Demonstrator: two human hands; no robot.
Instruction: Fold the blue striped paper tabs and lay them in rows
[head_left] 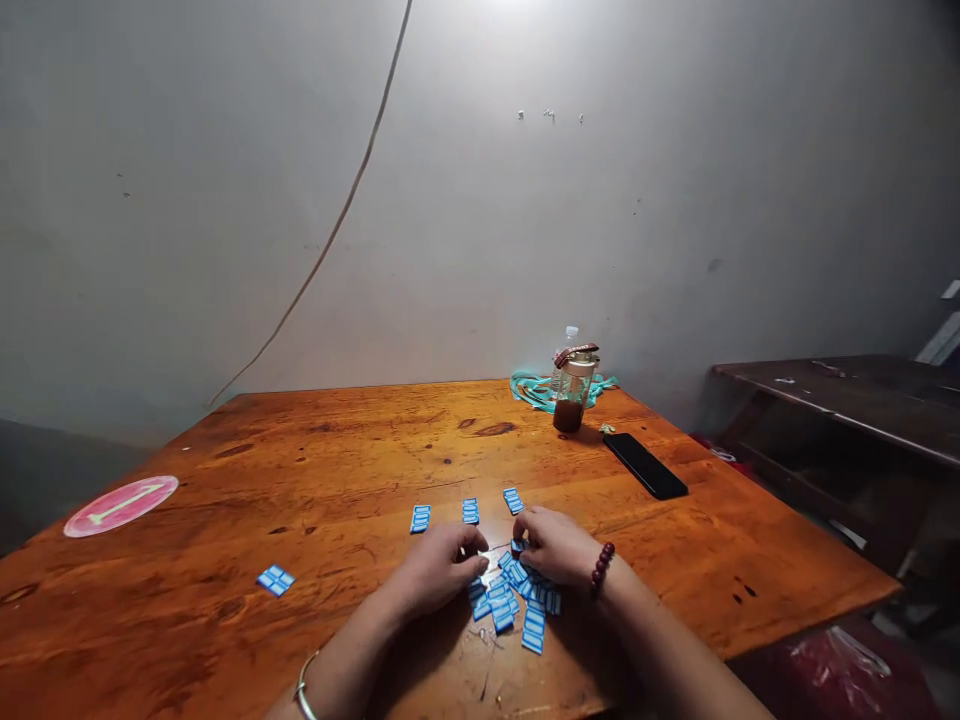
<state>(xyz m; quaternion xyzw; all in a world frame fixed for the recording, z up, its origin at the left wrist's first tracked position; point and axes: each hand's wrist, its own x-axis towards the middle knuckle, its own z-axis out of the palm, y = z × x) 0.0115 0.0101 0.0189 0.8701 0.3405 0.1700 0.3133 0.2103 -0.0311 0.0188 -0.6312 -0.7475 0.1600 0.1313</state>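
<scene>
Several small blue-and-white pieces lie in a loose, overlapping pile near the front of the wooden table. My left hand is at the pile's left side, thumb and fingers apart, with nothing between them. At the upper right of the pile, my right hand has its fingers curled down over a blue piece; its grip is partly hidden. Behind the hands, three small blue stacks stand apart in a row: left, middle and right. Another blue piece lies off to the left.
A black phone lies at the right. Behind it stand a bottle with dark liquid and a turquoise strap. A round pink sticker is at the far left. A dark bench stands beyond the right edge.
</scene>
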